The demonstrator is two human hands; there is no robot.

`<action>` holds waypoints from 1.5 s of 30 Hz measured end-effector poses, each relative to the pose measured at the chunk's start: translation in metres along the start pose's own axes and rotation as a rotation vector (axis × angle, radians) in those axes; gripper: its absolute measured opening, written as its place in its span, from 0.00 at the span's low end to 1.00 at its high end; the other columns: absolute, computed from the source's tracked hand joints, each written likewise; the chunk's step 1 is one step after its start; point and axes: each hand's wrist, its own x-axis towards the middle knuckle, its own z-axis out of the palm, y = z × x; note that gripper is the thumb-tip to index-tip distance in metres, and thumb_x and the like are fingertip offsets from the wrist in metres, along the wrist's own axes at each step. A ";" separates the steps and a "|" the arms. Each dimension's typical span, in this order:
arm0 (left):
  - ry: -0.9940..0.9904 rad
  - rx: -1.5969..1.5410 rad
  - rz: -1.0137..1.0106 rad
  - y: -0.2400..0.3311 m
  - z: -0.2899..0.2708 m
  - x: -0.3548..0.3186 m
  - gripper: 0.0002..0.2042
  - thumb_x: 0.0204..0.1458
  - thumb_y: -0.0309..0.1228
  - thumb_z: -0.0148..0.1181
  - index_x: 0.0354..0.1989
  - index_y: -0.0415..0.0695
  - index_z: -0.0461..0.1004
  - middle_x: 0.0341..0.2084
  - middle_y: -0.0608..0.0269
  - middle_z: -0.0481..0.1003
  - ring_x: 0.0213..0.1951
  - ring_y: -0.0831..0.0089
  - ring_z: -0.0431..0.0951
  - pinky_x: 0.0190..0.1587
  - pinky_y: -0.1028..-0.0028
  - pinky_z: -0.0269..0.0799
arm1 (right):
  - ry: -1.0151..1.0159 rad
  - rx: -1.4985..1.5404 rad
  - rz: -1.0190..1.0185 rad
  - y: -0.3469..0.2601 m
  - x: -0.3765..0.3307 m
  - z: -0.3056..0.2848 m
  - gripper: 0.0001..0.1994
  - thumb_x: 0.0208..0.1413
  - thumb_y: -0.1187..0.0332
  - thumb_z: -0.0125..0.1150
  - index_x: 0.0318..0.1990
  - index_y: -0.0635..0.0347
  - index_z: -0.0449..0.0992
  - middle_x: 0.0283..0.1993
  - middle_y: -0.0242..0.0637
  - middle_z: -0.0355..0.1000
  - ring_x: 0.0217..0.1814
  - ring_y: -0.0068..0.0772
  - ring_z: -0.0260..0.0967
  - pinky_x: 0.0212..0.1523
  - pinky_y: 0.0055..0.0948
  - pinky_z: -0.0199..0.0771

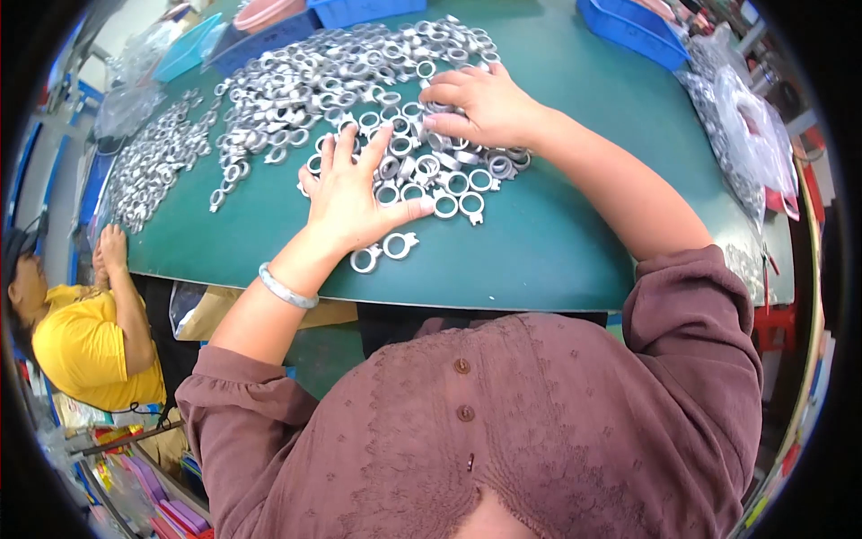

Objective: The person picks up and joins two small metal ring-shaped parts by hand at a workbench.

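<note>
Many grey metal ring-shaped parts (446, 206), each with a small lug on its side, lie in a loose heap on the green tabletop (557, 234). My left hand (347, 193) rests on the near left of this heap, palm down, fingers and thumb spread over the rings. On the far right side my right hand (485, 106) lies over more rings, its fingers stretched toward the left; what is under its palm is hidden. Two rings (396, 245) lie apart, just nearer to me than my left hand.
A larger pile of the same rings (314, 76) spreads behind, and another heap (157, 166) lies at left. Blue bins (633, 31) stand along the far side. Plastic bags (750, 126) of parts lie at right. A person in yellow (94, 341) is at the left table edge.
</note>
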 end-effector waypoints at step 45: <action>0.124 -1.578 0.197 0.040 0.014 -0.044 0.16 0.44 0.15 0.53 0.44 0.34 0.63 0.35 0.60 0.70 0.38 0.75 0.70 0.43 0.78 0.67 | 0.125 0.988 0.068 -0.077 -0.075 -0.028 0.12 0.42 0.71 0.61 0.36 0.64 0.71 0.27 0.36 0.70 0.28 0.24 0.68 0.30 0.22 0.68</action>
